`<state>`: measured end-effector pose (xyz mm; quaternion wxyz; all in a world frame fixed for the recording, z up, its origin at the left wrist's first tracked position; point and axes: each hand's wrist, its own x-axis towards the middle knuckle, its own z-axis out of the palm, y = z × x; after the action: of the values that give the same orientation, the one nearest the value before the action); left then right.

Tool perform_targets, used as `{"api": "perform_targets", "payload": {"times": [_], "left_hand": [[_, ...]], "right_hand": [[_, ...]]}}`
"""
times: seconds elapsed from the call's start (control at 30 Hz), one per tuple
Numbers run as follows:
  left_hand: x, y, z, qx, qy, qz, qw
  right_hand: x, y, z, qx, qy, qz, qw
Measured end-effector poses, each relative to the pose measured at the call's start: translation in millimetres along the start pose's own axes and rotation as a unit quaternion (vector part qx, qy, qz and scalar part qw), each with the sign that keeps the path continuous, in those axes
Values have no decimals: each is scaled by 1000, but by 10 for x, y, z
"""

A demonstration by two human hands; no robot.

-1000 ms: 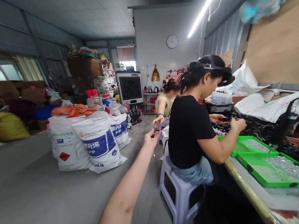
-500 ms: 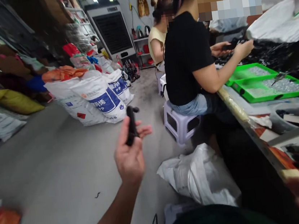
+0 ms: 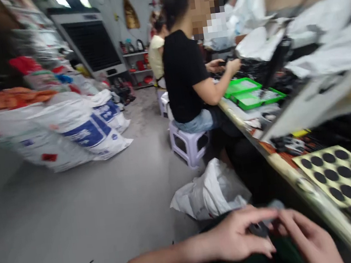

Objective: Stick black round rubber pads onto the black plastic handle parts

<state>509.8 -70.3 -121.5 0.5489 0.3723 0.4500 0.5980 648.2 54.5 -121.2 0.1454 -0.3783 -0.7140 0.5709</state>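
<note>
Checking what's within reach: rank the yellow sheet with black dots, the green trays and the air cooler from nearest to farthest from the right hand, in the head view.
1. Yellow sheet with black dots: on the bench, just beyond the right hand, to its right.
2. Green trays: farther along the bench, ahead on the right.
3. Air cooler: far back against the wall, ahead on the left.

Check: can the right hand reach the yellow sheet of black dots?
Probably yes: the right hand lies near the yellow sheet of black dots, nothing visibly between them, but it is on a small dark part.
</note>
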Motion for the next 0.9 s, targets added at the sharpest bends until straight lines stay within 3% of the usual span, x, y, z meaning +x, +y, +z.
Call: {"api": "perform_targets", "payload": {"times": [0.07, 0.1, 0.13, 0.27, 0.33, 0.47, 0.67, 0.8, 0.9], "left_hand": [[-16, 42, 38, -62, -2, -51, 997], [-23, 74, 49, -68, -1, -65, 996], [-28, 113, 55, -59, -8, -74, 995], [-65, 273, 84, -13, -21, -109, 994], [-84, 314, 118, -14, -7, -129, 991], [-32, 298, 222, -13, 86, -112, 990], [202, 215, 492, 11, 233, -57, 971], [345, 180, 668, 3, 294, -41, 955], [414, 119, 731, -6, 334, -27, 942]], "right_hand": [[-18, -73, 8, -41, 172, -56, 983], [-18, -98, 9, -38, 215, -80, 973], [-20, -114, 5, -18, 215, -105, 971], [-98, -102, -52, 22, 57, -131, 990], [-159, -55, -100, 17, 19, -122, 992], [-165, 86, -248, 28, 4, -133, 991], [63, 220, -443, 47, -148, -173, 973], [207, 265, -488, 48, -179, -196, 963], [283, 317, -484, 29, -144, -215, 965]]}}
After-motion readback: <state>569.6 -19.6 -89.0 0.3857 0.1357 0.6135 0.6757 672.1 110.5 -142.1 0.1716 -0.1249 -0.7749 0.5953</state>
